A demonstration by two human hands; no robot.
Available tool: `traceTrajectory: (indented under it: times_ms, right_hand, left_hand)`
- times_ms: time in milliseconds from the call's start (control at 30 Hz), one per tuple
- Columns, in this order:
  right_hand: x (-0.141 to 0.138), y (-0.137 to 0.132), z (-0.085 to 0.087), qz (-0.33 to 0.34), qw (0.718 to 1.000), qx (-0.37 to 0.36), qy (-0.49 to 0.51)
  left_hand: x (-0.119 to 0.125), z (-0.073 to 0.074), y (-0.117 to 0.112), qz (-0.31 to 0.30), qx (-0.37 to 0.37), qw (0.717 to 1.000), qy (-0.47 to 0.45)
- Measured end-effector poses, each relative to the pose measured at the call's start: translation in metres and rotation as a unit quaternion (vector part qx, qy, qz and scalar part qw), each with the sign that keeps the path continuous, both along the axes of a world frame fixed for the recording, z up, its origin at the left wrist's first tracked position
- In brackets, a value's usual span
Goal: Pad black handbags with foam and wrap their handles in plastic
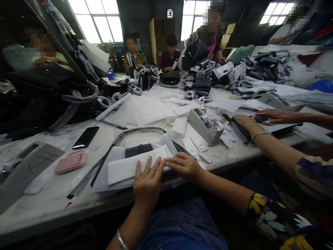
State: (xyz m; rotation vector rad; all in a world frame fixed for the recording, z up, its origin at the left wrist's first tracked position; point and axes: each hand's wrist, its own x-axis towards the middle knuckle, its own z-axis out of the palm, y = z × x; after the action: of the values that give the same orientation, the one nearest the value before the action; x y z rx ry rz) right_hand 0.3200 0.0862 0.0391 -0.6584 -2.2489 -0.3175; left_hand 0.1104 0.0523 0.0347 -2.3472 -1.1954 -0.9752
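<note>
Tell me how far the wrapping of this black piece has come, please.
Looks done: wrapped bags pile up far across the table. In hand: left hand and right hand press the white sheet flat beside the black piece. Left: that piece shows bare, and the tape dispenser stands untouched.

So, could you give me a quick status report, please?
Left hand, right hand open, flat on white sheet. Black piece just beyond. Tape dispenser apart, nothing blocking.
</note>
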Motion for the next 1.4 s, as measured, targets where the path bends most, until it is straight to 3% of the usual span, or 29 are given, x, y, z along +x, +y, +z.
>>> traceTrajectory:
  times_ms: [67,167,233,300,367,467,633,767,867,967,1033,1133,1267,1400]
  right_hand:
    - [0.003,-0.003,0.014,0.015,0.999,-0.032,-0.015]
    - [0.007,-0.001,0.046,0.046,0.986,-0.149,-0.063]
    - [0.003,0.013,0.064,0.029,0.976,-0.206,-0.066]
    - [-0.007,0.036,0.073,-0.001,0.975,-0.215,-0.056]
    - [-0.022,0.063,0.069,-0.011,0.973,-0.21,-0.093]
    - [-0.04,0.092,0.052,-0.027,0.946,-0.238,-0.219]
    - [-0.046,0.101,0.038,-0.103,0.916,-0.25,-0.297]
    - [-0.038,0.102,0.049,-0.063,0.918,-0.273,-0.279]
    - [-0.016,0.078,0.054,-0.023,0.956,-0.26,-0.131]
    - [0.015,0.02,0.044,-0.008,0.98,-0.196,0.042]
    - [0.029,-0.023,0.029,0.01,0.986,-0.157,0.058]
    - [0.033,-0.066,-0.005,-0.024,0.995,-0.093,-0.015]
    - [0.014,-0.067,-0.04,-0.102,0.995,-0.012,-0.014]
    - [0.0,-0.067,-0.042,-0.078,0.995,-0.032,0.045]
  left_hand:
    - [-0.001,-0.005,0.001,0.001,0.009,1.0,-0.008]
    - [0.0,-0.006,0.001,0.001,0.009,1.0,-0.015]
    - [0.002,-0.005,0.001,0.001,0.012,1.0,-0.02]
    - [0.003,-0.004,0.0,0.002,0.015,1.0,-0.024]
    - [0.003,-0.005,0.001,0.003,0.013,1.0,-0.024]
    - [0.003,-0.006,0.001,0.006,0.007,1.0,-0.024]
    - [0.002,-0.008,0.0,0.003,0.004,1.0,-0.029]
    - [0.002,-0.007,0.0,-0.003,0.004,0.999,-0.033]
    - [0.002,-0.007,0.001,-0.004,0.004,0.999,-0.035]
    - [0.001,-0.007,0.001,-0.007,-0.001,0.999,-0.035]
    - [0.001,-0.007,0.001,-0.009,-0.006,0.999,-0.034]
    - [0.0,-0.008,0.001,-0.008,-0.012,0.999,-0.029]
    - [0.0,-0.008,0.001,0.0,-0.012,1.0,-0.013]
    - [0.0,-0.01,0.003,0.006,-0.002,1.0,-0.003]
